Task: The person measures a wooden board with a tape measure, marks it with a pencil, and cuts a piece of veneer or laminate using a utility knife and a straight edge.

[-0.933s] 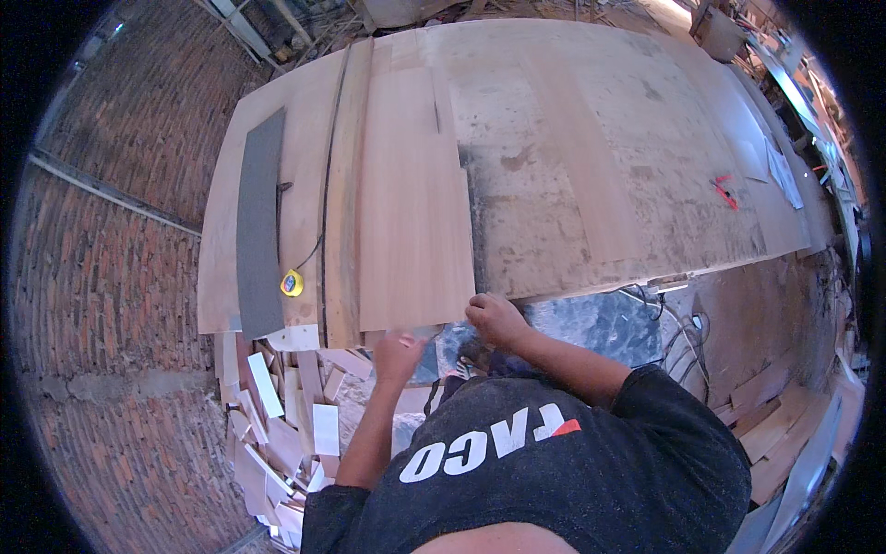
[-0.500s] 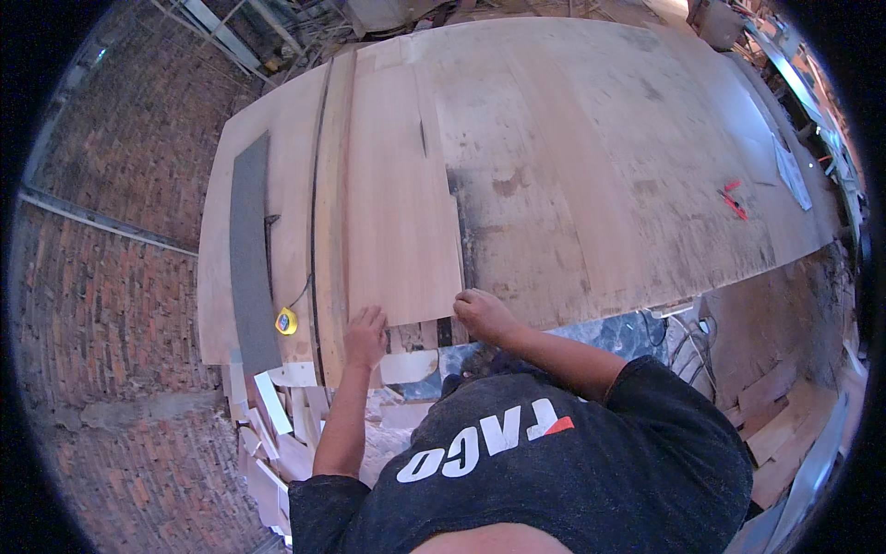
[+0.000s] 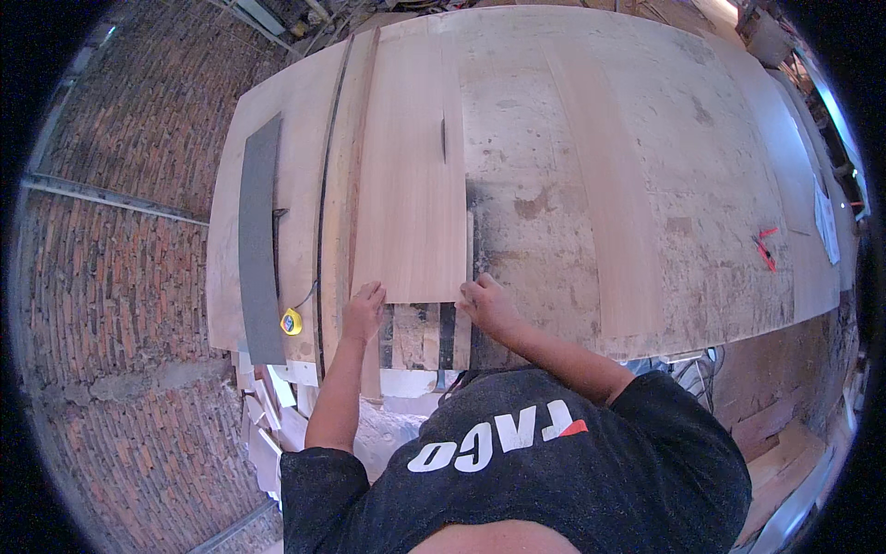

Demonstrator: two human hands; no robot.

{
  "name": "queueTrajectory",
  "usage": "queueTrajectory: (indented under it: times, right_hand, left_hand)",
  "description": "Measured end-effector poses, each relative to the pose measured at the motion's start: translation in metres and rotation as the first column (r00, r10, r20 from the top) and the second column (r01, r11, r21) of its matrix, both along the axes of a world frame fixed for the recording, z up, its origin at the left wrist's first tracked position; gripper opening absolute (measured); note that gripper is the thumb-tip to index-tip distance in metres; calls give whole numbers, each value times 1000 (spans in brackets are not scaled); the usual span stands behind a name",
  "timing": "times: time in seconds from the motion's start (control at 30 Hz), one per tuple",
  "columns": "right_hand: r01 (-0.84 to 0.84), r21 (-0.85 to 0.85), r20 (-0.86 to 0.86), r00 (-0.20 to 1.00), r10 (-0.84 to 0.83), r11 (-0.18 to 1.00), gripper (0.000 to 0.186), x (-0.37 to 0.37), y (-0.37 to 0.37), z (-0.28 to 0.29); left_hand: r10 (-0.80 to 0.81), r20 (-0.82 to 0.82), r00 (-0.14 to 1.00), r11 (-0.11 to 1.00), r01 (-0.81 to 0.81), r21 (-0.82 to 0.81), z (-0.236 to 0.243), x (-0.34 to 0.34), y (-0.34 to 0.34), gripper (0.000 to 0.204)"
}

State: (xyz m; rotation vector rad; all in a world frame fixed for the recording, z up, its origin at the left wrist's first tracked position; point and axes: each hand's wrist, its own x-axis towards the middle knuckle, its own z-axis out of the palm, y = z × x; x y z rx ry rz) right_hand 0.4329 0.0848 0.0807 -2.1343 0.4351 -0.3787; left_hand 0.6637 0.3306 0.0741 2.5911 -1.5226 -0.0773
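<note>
A long, thin light-brown wood panel (image 3: 411,212) lies lengthwise on a large worktable (image 3: 517,138), pointing away from me. My left hand (image 3: 365,312) grips its near left corner, the fingers bent over the edge. At the near right corner my right hand (image 3: 487,305) is closed on the panel's edge, fingertips pressed together. Just left of the panel runs a narrow wooden batten (image 3: 356,185), with a dark line along its other side. Between my wrists, a stretch of the table's stained near part shows below the panel's front edge.
On the left lie a grey strip (image 3: 258,231) and a yellow tape measure (image 3: 292,321). A second light-brown panel (image 3: 614,212) rests to the right, and farther right is a red hand tool (image 3: 765,249). Offcuts (image 3: 268,425) are heaped below the table's left edge, beside a brick wall (image 3: 120,277).
The panel has slid away from me with both hands at its corners, baring more of the table's near part. My view has shifted slightly.
</note>
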Motion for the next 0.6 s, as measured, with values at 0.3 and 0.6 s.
queueTrajectory:
  times: [0.3, 0.6]
  right_hand:
    - [57, 263, -97, 995, -33, 963, 34, 22, -31, -22]
    - [282, 431, -228, 953, -198, 857, 34, 50, -48, -5]
  left_hand:
    - [34, -33, 999, 999, -33, 15, -2, 28, -36, 35]
    - [24, -23, 999, 998, -23, 57, -4, 58, -70, 32]
